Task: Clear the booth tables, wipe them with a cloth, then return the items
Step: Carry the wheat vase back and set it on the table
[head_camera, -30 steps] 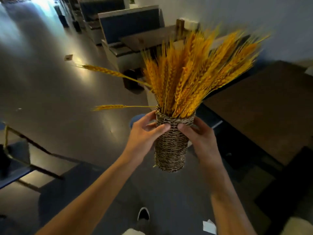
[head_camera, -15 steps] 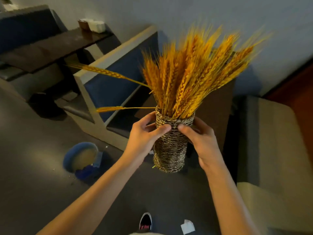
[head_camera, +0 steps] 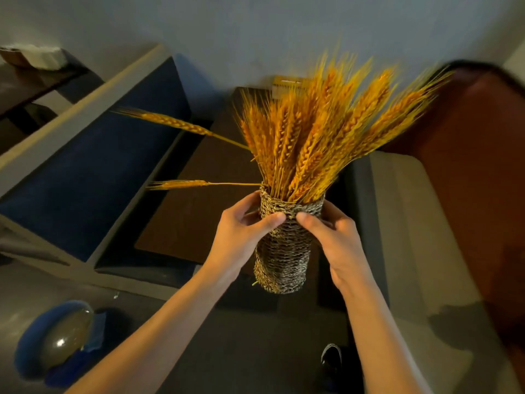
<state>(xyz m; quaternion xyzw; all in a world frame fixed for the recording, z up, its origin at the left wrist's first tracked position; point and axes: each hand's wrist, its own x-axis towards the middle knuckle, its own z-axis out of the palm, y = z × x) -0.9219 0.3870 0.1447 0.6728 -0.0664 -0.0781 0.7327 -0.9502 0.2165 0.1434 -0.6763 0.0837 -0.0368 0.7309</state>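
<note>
While both of my hands grip the vase (head_camera: 281, 251) near its rim, I hold it up in the air in front of me, above the near end of the table (head_camera: 196, 200). My left hand (head_camera: 241, 231) has its fingers and thumb curled round the left side of the woven neck, and my right hand (head_camera: 332, 234) does the same on the right side, thumbs nearly meeting at the front. The wheat (head_camera: 321, 132) stands in it, fanned up and to the right, with two stalks bent out to the left. From where I look, the tabletop shows bare and dark along its length; only a small pale holder (head_camera: 287, 83) sits at the far end by the wall, half hidden behind the wheat. I cannot tell from the surface alone whether it has been wiped. A blue bucket (head_camera: 54, 339) with a cloth (head_camera: 96, 331) on its edge stands on the floor to my left, well apart from the table. My guess is that I am either taking the vase off or bringing it back; since it hangs over the table, the return seems the likelier. Left to do, as I judge it: set the vase down upright, then see to the other booth table (head_camera: 31, 83) at the far left, which has things on it.
</note>
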